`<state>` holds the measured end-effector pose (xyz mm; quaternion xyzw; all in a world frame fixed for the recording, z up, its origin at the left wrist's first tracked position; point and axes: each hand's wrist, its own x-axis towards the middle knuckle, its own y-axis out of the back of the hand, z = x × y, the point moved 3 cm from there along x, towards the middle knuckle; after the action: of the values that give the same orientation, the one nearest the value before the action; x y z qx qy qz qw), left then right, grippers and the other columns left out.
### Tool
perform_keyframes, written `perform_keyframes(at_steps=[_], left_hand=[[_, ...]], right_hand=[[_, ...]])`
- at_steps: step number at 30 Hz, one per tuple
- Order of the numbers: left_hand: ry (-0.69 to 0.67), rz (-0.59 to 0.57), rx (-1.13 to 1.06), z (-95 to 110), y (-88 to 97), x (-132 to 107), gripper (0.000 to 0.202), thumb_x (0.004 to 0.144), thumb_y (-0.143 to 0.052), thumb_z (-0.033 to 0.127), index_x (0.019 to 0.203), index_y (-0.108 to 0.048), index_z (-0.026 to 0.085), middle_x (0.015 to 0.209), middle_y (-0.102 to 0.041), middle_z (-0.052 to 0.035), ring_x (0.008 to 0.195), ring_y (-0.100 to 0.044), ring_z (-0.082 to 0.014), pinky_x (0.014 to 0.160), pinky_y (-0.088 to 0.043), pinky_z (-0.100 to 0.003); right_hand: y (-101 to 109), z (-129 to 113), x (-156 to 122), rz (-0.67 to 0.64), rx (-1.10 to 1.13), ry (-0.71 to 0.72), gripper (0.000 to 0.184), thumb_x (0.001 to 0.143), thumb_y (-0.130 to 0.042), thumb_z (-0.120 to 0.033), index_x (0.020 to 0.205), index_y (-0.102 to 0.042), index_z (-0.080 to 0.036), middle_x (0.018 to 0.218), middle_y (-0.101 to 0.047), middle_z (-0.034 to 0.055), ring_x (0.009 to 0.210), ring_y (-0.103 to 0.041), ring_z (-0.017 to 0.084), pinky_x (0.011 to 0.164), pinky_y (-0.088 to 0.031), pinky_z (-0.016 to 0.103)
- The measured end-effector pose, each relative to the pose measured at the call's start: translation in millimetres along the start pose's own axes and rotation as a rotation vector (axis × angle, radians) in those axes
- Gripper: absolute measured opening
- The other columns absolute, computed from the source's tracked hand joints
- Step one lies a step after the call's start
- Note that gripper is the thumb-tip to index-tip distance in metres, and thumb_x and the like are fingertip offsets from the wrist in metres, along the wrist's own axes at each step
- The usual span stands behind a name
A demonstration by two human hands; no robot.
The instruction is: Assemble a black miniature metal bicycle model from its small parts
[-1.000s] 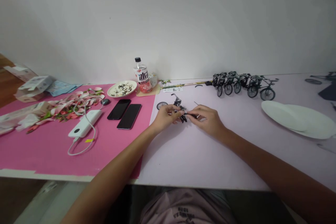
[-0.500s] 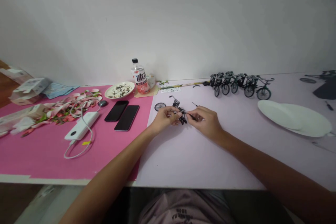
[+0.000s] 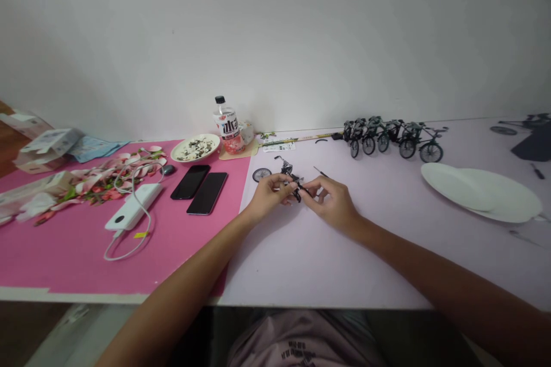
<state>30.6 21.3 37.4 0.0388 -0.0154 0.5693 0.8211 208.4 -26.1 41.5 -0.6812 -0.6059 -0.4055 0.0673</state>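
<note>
- Centrally, the left hand [image 3: 270,195] is pinching a miniature bicycle [image 3: 291,179] by its frame, with thumb and fingers closed narrowly on it.
- The right hand [image 3: 332,202] is meeting it from the other side, its fingertips [image 3: 308,190] drawn tight on the same model. The two hands are hiding most of the lower part of the model.
- The model is being held just above the pale table [image 3: 318,258], at the middle of the view, with its handlebar sticking up past the fingers.
- A thin rod [image 3: 321,172] is poking out behind the right hand; whether that hand is gripping it cannot be told.
- A loose wheel [image 3: 261,174] is lying flat just beside the left hand, toward the wall.
- Two dark phones [image 3: 198,188] are lying side by side on the pink mat [image 3: 86,258], near the left forearm.
- A white power bank [image 3: 128,212] with a looping cable [image 3: 129,243] is resting farther left, next to a heap of pink flowers [image 3: 103,179].
- A dish of seeds [image 3: 195,148] and a bottle [image 3: 227,124] are standing by the wall.
- A row of finished bicycles [image 3: 391,137] is standing upright by the wall, well apart from the right hand.
- White plates [image 3: 482,192] are lying overlapped at the far right.
</note>
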Motion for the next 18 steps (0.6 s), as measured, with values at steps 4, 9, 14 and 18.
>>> perform_keyframes(at_steps=[4,9,14,18], left_hand=[[-0.003,0.027,0.010,-1.3,0.9,0.6,0.059,0.067,-0.087,0.062,0.095,-0.068,0.014,0.062,-0.066,0.0019,0.054,-0.066,-0.0122,0.054,-0.057,-0.023],[-0.017,0.038,-0.038,-3.8,1.9,2.8,0.064,0.064,-0.088,0.065,0.098,-0.069,0.014,0.064,-0.066,0.0020,0.057,-0.068,-0.0138,0.058,-0.060,-0.025],[-0.019,0.019,-0.080,-5.3,3.0,4.4,0.065,0.066,-0.086,0.066,0.101,-0.070,0.013,0.071,-0.069,-0.0008,0.061,-0.069,-0.0136,0.065,-0.062,-0.028],[-0.029,0.027,-0.075,-4.1,2.5,3.5,0.063,0.068,-0.085,0.065,0.100,-0.070,0.012,0.071,-0.068,-0.0014,0.061,-0.068,-0.0131,0.065,-0.062,-0.029]], right_hand=[[-1.3,1.1,-0.2,-0.007,0.088,0.052,0.012,0.086,-0.075,-0.033,0.090,-0.069,-0.023,0.096,-0.073,0.0073,0.090,-0.069,0.022,0.060,-0.057,0.030],[-1.5,3.5,-0.7,-0.024,0.182,0.040,0.015,0.085,-0.079,-0.032,0.097,-0.072,-0.025,0.114,-0.074,0.0080,0.108,-0.071,0.025,0.073,-0.064,0.036],[-1.3,4.4,0.4,-0.031,0.198,0.033,0.018,0.085,-0.079,-0.033,0.101,-0.074,-0.026,0.117,-0.076,0.0083,0.108,-0.072,0.025,0.074,-0.066,0.038],[-1.8,6.4,0.5,-0.033,0.210,0.029,0.018,0.085,-0.080,-0.033,0.102,-0.075,-0.026,0.119,-0.076,0.0084,0.109,-0.072,0.025,0.073,-0.066,0.037]])
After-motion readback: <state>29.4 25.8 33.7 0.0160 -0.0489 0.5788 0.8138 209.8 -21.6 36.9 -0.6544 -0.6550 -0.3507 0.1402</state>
